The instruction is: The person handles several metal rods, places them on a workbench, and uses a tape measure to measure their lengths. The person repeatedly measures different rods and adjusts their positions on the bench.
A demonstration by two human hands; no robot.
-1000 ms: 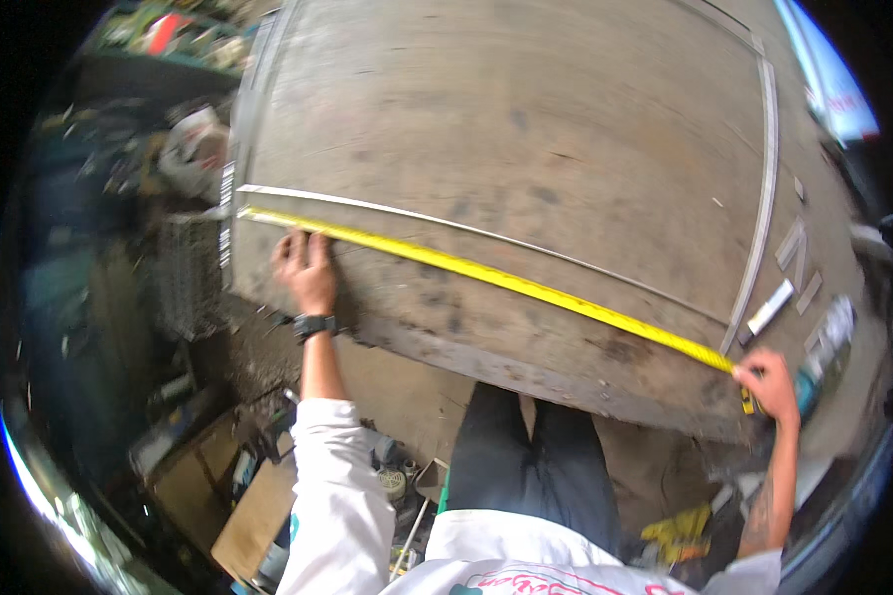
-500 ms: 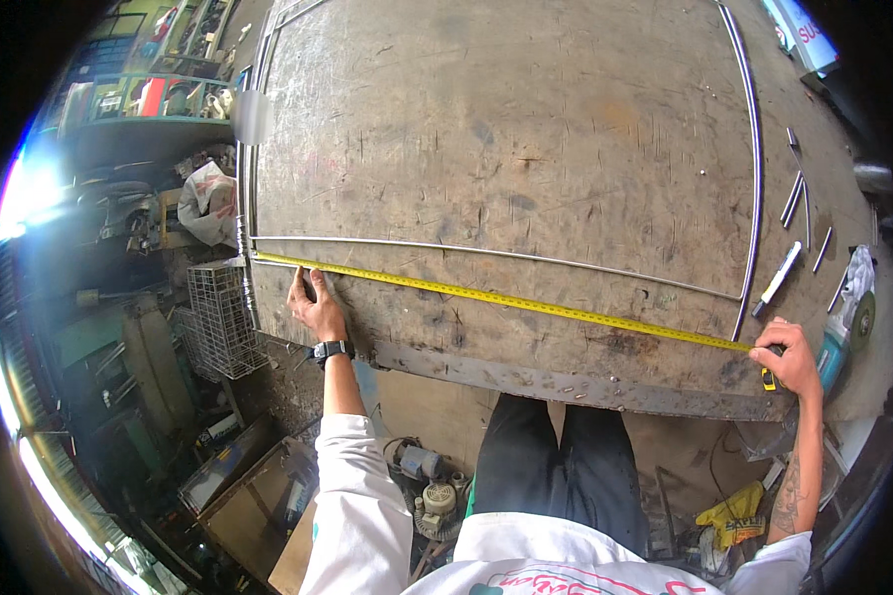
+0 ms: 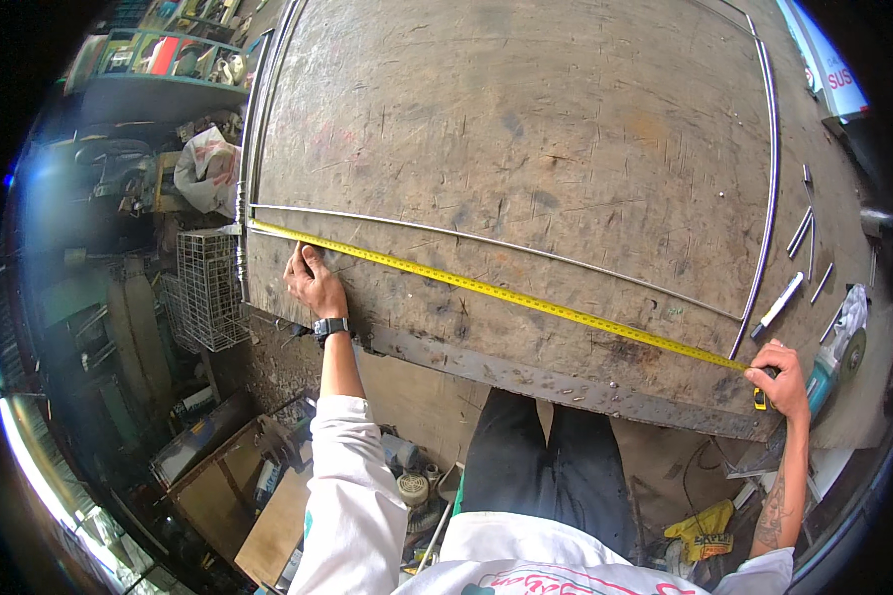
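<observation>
A yellow tape measure (image 3: 506, 295) is pulled out across the worktable, nearly along a thin metal rod that forms the near side of a rectangular metal frame (image 3: 772, 149). My right hand (image 3: 784, 381) is closed around its black-and-yellow case (image 3: 760, 399), close to the frame's near right corner. At the other end, my left hand (image 3: 318, 286) has its fingertips just beside the blade, slightly apart and pointing away from me. The blade's far left end lies by the frame's left side. A dark watch (image 3: 330, 326) is on my left wrist.
Right of the frame lie a white marker (image 3: 777, 305), several short metal tube pieces (image 3: 800, 232) and an angle grinder (image 3: 826, 379). A wire basket (image 3: 213, 288) stands left of the table. A metal strip (image 3: 526, 377) runs along the table's near edge.
The view has tilted and shifted, so the table appears rotated. Both hands stay in about the same places along the stretched tape measure.
</observation>
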